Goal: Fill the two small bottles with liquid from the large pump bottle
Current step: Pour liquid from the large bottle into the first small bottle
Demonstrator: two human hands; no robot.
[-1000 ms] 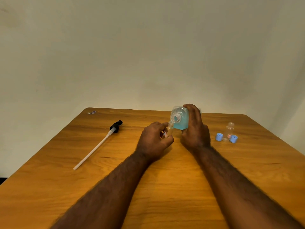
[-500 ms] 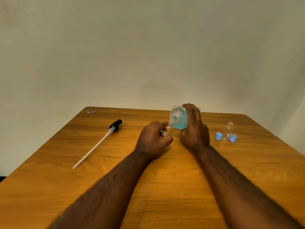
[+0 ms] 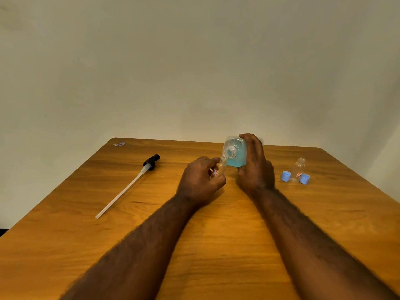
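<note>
My right hand (image 3: 255, 167) grips the large clear bottle (image 3: 234, 155) of blue liquid, tipped on its side with its open neck pointing toward me and to the left. My left hand (image 3: 200, 180) holds a small clear bottle (image 3: 220, 168) with a red label, its mouth right under the large bottle's neck. A second small clear bottle (image 3: 298, 168) stands uncapped on the table to the right, between two blue caps (image 3: 286, 176) (image 3: 304, 179).
The black pump head with its long white tube (image 3: 129, 185) lies on the wooden table (image 3: 216, 245) at the left. A small scrap (image 3: 119, 144) sits at the far left corner. A pale wall stands behind the table.
Both hands and the two held bottles stay nearly as they were; the large bottle remains tipped over the small one.
</note>
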